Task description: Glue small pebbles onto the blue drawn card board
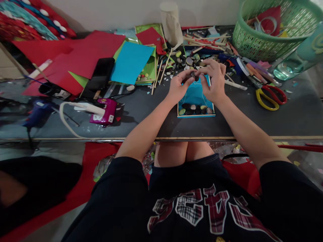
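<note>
Above a small blue panel [194, 95] edged with thin wooden sticks, my two hands meet over a small dark pebble [193, 74]. My left hand [179, 85] pinches the pebble between thumb and fingers. From the other side, the fingertips of my right hand [213, 80] close on the same spot; its other fingers curve above. Whether a second pebble is there I cannot make out. Several dark, yellowish and grey pebbles [193, 107] lie in a row along the panel's near edge. My hands hide the panel's far part.
Loose pebbles [189, 61] and sticks [205, 42] lie behind my hands. Scissors [271, 96] and a green basket [275, 40] are to the right. Leftward are blue paper [132, 62], red paper [101, 47], a black phone [102, 74], a purple power adapter [109, 112] and a blue glue gun [37, 112].
</note>
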{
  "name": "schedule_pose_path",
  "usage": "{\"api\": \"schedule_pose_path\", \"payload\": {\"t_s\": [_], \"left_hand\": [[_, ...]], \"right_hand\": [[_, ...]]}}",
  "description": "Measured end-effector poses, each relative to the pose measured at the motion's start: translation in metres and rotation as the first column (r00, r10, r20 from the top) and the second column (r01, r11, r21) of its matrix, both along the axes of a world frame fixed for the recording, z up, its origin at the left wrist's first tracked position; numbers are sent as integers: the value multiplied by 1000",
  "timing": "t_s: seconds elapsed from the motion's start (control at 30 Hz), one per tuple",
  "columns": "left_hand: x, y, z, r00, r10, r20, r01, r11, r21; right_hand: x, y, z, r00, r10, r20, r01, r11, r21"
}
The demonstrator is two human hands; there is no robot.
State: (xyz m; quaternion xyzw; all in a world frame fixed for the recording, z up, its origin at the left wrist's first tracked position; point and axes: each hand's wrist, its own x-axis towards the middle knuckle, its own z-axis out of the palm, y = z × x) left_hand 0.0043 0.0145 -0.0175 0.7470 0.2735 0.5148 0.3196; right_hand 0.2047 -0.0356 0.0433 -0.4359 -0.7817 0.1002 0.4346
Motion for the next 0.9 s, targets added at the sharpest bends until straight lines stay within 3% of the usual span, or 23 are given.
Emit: {"api": "schedule_pose_path", "payload": {"t_s": [0.37, 0.7, 0.9], "left_hand": [[-4, -3, 6, 1000, 19, -22, -19, 1000, 0], [-1, -15, 13, 992, 100, -70, -100, 995, -1], [5, -17, 16, 991, 97, -90, -99, 995, -17]], "right_hand": [[-1, 3, 1, 1000, -3, -22, 3, 1000, 4], [4, 3, -2, 993, -75, 89, 74, 997, 17], [1, 9, -12, 995, -21, 102, 14, 998, 65]]}}
